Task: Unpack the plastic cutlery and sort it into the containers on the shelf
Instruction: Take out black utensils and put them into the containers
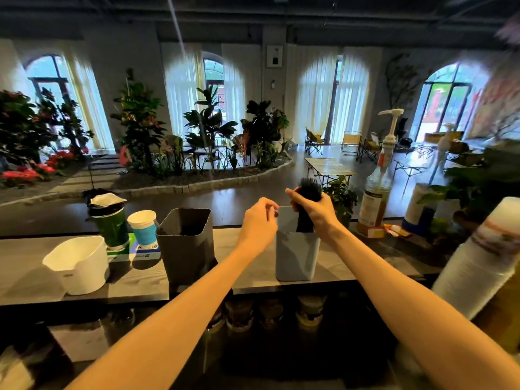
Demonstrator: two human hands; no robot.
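My right hand (pixel 315 213) grips a bundle of black plastic cutlery (pixel 308 204) upright, its lower end inside the light blue-grey container (pixel 297 257) on the wooden shelf (pixel 135 280). My left hand (pixel 260 220) pinches the near left rim of that container, fingers curled. A dark grey container (pixel 185 243) stands to the left on the same shelf; its inside looks dark and I cannot tell what it holds. A white container (pixel 77 264) sits further left.
A green cup with a lid (pixel 111 220) and a blue-sleeved paper cup (pixel 143 226) stand behind the containers. A syrup pump bottle (pixel 378 187) and a stack of white cups (pixel 478 263) stand at the right. Jars sit below the shelf.
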